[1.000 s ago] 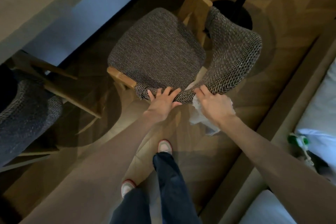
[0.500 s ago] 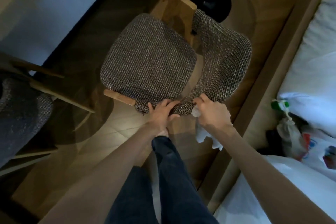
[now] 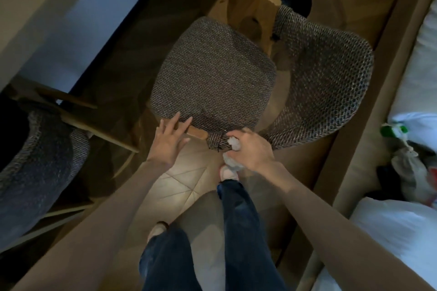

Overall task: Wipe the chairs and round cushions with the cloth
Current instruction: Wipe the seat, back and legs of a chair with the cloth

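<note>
two grey woven chairs: mid-frame chair (image 3: 212, 73), lower-left chair (image 3: 35, 160); one crumpled white cloth (image 3: 233, 164), clutched by the right hand (image 3: 253, 149) at the backrest end (image 3: 216, 140); left hand (image 3: 169, 140), earlier gripping there, now splayed on the wooden arm (image 3: 197, 132)

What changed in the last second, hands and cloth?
Left hand let go of the chair's woven backrest end and moved left; its fingers now spread over the wooden armrest. Right hand still holds the white cloth against that backrest end.

The cloth (image 3: 233, 163) is mostly hidden under the right hand (image 3: 254, 151); the second chair (image 3: 40, 165) runs off the picture's left edge.
</note>
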A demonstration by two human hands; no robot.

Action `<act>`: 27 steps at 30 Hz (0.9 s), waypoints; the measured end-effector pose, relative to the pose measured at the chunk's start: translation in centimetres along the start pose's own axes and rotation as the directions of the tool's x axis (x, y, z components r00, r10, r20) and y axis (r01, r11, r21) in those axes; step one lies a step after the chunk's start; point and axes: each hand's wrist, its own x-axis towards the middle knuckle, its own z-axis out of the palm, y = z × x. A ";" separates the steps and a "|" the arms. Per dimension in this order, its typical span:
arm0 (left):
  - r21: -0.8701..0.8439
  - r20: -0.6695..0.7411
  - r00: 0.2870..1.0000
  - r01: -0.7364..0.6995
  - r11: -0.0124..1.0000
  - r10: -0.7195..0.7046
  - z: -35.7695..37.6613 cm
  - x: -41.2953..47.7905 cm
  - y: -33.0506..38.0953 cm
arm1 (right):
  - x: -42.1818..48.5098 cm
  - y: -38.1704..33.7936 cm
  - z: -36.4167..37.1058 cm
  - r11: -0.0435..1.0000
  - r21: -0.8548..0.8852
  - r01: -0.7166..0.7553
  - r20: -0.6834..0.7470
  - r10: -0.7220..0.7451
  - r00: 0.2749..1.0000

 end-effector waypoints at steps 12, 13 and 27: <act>-0.035 -0.339 0.869 -0.394 0.919 0.360 4.0 3.0 -4.9 | 1.5 -1.9 11.3 0.971 0.203 -0.127 -0.528 0.218 0.821; -0.038 -0.381 0.847 -0.416 0.909 0.371 4.3 3.0 -5.2 | 1.6 -1.8 11.6 0.975 0.196 -0.107 -0.558 0.201 0.805; 0.009 -0.847 0.420 -0.602 0.799 0.325 12.6 5.9 -5.6 | 5.5 1.1 17.8 0.952 0.018 0.305 -0.966 -0.062 0.251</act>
